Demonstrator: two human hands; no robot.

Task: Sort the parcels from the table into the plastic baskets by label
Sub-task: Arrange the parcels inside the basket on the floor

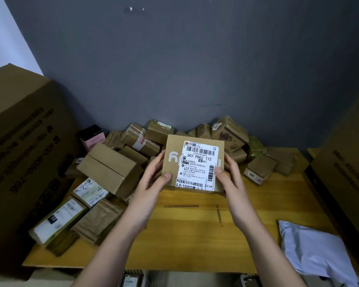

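A small square cardboard parcel (175, 150) is lifted above the wooden table (187, 241), its white shipping label reading "507 P802 T72" turned up toward me. My left hand (153, 179) grips its left side with the thumb on the top face. My right hand (229, 175) grips its right side, thumb on the label's edge. A heap of brown parcels (230, 131) lies along the wall behind. No plastic basket shows clearly in view.
Large cartons stand at the left (23, 154) and right (346, 162) of the table. A longer box (110, 168), labelled packets (90, 191) and padded envelopes (100, 220) lie at the left. A white poly mailer (313, 247) lies at the front right.
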